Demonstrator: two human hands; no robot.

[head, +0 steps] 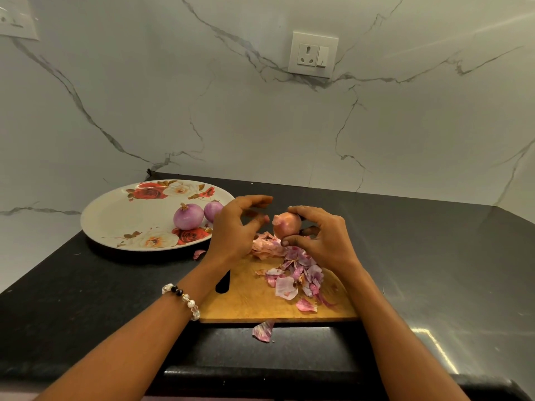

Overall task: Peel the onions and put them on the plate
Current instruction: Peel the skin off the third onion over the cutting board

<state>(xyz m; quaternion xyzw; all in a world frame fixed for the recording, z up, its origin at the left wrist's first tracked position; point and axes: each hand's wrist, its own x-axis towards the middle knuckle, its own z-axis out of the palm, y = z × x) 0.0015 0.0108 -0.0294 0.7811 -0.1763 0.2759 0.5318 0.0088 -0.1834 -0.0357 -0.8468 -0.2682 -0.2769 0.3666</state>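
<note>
My right hand (321,238) grips an onion (286,224) with pale orange skin above the wooden cutting board (260,302); a flap of loose skin sticks out on the onion's left side. My left hand (237,227) hovers just left of the onion with its fingers spread and curved, holding nothing. Two peeled purple onions (188,217) (212,211) lie on the right side of the white flowered plate (121,218), left of my hands. A heap of onion peels (295,273) covers the board below the held onion.
The black counter (72,285) ends at a marble wall behind, with a socket (312,55) on it. Stray peels lie on the counter beside the plate (199,253) and before the board's front edge (263,331). The counter's front edge runs below my forearms.
</note>
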